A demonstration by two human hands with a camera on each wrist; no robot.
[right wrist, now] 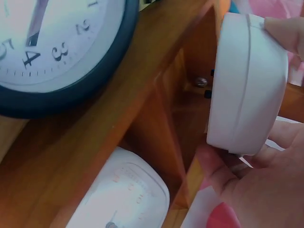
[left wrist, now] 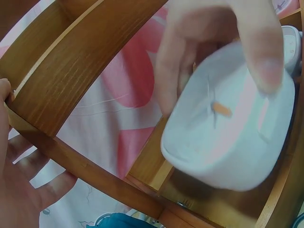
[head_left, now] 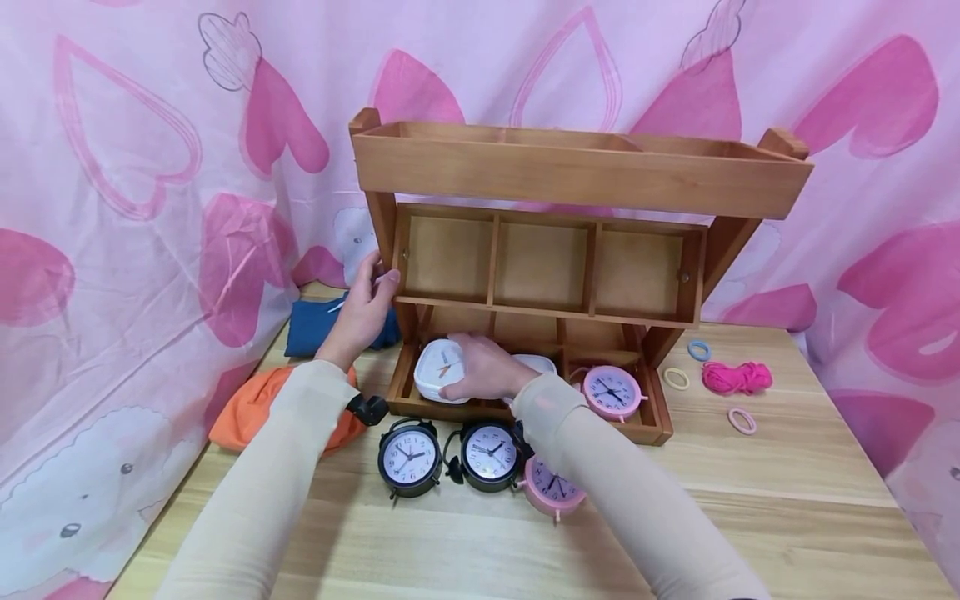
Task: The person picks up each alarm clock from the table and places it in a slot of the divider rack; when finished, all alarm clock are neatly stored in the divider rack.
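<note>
A three-tier wooden rack (head_left: pixel 577 179) stands on the wood-grain tabletop (head_left: pixel 420 550), each tier split by dividers into three compartments. The right hand (head_left: pixel 483 367) grasps a white alarm clock (head_left: pixel 433 375) at the left compartment of the rack's bottom tier, thumb and fingers closed on its edges; whether it touches the wood I cannot tell. The left hand (head_left: pixel 363 312) grips the rack's left upright, thumb toward the front and fingers behind.

A second white clock (head_left: pixel 538 363) sits in the rack's bottom middle compartment, and a pink alarm clock (head_left: pixel 612 392) leans in the bottom right one.

The held clock is a smooth, glossy rounded square with an orange hand and small black knobs on its back. Round clocks line the rack's front: a left black clock (head_left: pixel 409 457), a right black clock (head_left: pixel 489 454) and a front pink clock (head_left: pixel 553 487), the last partly covered by the right sleeve (head_left: pixel 622 483).

Left of the rack lie crumpled orange fabric (head_left: pixel 247 408) and folded blue fabric (head_left: pixel 315 325); right of it, a magenta yarn skein (head_left: pixel 737 377) and three small rings. A heart-print curtain (head_left: pixel 480 50) hangs behind the rack.
</note>
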